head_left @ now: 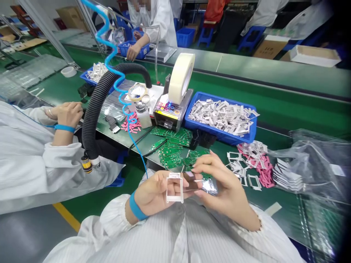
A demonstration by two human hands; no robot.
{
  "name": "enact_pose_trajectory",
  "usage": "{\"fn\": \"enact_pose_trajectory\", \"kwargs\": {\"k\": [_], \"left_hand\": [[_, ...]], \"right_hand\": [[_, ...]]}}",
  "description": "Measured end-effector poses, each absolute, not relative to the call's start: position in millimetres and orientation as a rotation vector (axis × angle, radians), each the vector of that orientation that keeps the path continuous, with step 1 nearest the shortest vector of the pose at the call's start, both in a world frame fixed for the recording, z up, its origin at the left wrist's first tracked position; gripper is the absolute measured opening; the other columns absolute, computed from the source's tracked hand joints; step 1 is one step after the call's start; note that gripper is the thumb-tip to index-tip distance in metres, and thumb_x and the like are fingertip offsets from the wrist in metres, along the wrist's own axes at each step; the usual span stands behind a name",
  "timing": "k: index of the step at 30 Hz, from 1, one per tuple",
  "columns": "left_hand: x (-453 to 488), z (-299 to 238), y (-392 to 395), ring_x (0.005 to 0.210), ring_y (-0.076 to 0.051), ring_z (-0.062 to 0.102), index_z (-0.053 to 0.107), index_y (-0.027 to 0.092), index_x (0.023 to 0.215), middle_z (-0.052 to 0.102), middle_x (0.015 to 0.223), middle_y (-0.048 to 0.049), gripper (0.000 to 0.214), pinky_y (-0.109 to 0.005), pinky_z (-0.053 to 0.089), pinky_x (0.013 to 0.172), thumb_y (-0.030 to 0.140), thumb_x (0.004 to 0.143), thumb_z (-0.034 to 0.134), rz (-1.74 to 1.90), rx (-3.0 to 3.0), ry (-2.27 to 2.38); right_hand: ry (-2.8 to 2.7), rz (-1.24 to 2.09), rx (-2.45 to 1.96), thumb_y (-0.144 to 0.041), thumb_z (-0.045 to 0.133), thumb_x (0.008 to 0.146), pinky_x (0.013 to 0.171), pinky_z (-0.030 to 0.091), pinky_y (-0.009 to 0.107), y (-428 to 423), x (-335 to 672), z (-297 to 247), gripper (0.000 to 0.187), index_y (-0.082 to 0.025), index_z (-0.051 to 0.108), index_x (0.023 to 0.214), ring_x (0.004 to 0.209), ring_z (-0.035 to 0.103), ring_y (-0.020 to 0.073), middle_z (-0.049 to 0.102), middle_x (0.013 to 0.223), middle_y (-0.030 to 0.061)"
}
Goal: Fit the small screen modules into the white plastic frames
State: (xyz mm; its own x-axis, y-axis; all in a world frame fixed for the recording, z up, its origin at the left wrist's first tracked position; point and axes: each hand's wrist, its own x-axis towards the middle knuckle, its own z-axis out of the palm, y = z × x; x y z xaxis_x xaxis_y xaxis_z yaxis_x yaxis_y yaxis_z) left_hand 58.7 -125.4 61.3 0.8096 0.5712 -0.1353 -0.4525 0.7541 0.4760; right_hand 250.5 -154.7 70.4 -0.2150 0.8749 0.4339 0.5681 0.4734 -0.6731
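A small white plastic frame [174, 176] with a rectangular opening is held upright in my left hand [150, 191], between the thumb and fingers. Beside it, my right hand [223, 186] pinches a thin, dark, glossy display panel [191, 185] between thumb and fingertips. The panel's left end reaches my left fingers. A shiny silvery piece [210, 186] shows just below my right fingers; whether it belongs to the panel I cannot tell. Just beyond both hands, green circuit boards [171, 155] lie spread on the green bench.
A blue bin [222, 135] of white frames stands beyond the boards, next to a tape dispenser [170, 113]. Loose white frames [255, 182] and pink strips [265, 171] lie right. A black hose [94, 106] and blue coiled tube [111, 56] hang left, near a co-worker's hands [70, 115].
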Motion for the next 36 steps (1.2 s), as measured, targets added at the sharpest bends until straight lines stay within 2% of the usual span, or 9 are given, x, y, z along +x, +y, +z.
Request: {"fn": "enact_pose_trajectory", "kwargs": {"k": [3,7,10,16,24,29,36], "left_hand": [[62,52,-124,0.109,-0.030,0.058,0.071,0.015,0.093,0.066,0.114,-0.0143,0.040,-0.047,0.037,0.100,0.044,0.066,0.073,0.629,0.515,0.369],[66,40,-124,0.080,-0.020,0.065,0.072,0.015,0.092,0.072,0.082,-0.0077,0.043,-0.034,0.046,0.082,0.047,0.062,0.075,0.700,0.675,0.508],[67,36,-124,0.072,-0.018,0.063,0.072,0.015,0.088,0.069,0.072,-0.0058,0.046,-0.030,0.046,0.070,0.051,0.060,0.074,0.670,0.743,0.529],[74,34,-123,0.068,-0.018,0.059,0.070,0.013,0.076,0.063,0.067,-0.0053,0.049,-0.029,0.044,0.064,0.059,0.057,0.072,0.579,0.807,0.492],[82,31,-123,0.067,-0.016,0.059,0.071,0.014,0.083,0.065,0.068,-0.0041,0.045,-0.028,0.043,0.067,0.053,0.061,0.072,0.593,0.783,0.490],[85,26,-125,0.066,-0.014,0.058,0.071,0.014,0.084,0.066,0.069,-0.0038,0.042,-0.024,0.042,0.062,0.049,0.061,0.074,0.579,0.687,0.460],[88,21,-129,0.059,-0.013,0.057,0.072,0.015,0.080,0.064,0.064,-0.0028,0.046,-0.023,0.043,0.057,0.055,0.058,0.073,0.591,0.628,0.435]], "right_hand": [[-1.873,0.306,-1.280,-0.036,0.060,0.077,0.098,0.026,0.058,-157,247,77,0.021,-0.023,0.057,0.093,0.090,0.055,0.0229,0.055,0.088,0.0037],[-1.947,-0.048,-1.377,-0.032,0.067,0.070,0.102,0.010,0.065,-163,236,88,0.015,-0.025,0.062,0.082,0.099,0.050,0.0280,0.059,0.085,0.0017],[-1.989,-0.097,-1.373,-0.032,0.067,0.069,0.103,0.008,0.065,-167,232,92,0.015,-0.025,0.063,0.082,0.098,0.050,0.0275,0.061,0.083,0.0013],[-2.088,-0.160,-1.370,-0.030,0.065,0.070,0.104,0.009,0.066,-171,239,96,0.015,-0.025,0.063,0.084,0.099,0.050,0.0281,0.062,0.084,0.0020],[-2.148,-0.237,-1.398,-0.026,0.062,0.071,0.103,0.008,0.067,-172,247,102,0.011,-0.024,0.062,0.082,0.102,0.049,0.0290,0.064,0.087,0.0022],[-2.134,-0.162,-1.397,-0.029,0.065,0.070,0.104,0.006,0.067,-174,246,99,0.013,-0.023,0.062,0.082,0.105,0.049,0.0292,0.063,0.092,0.0019],[-2.105,-0.055,-1.408,-0.030,0.063,0.072,0.104,0.010,0.066,-174,246,93,0.015,-0.026,0.062,0.086,0.110,0.048,0.0289,0.061,0.106,0.0035]]}}
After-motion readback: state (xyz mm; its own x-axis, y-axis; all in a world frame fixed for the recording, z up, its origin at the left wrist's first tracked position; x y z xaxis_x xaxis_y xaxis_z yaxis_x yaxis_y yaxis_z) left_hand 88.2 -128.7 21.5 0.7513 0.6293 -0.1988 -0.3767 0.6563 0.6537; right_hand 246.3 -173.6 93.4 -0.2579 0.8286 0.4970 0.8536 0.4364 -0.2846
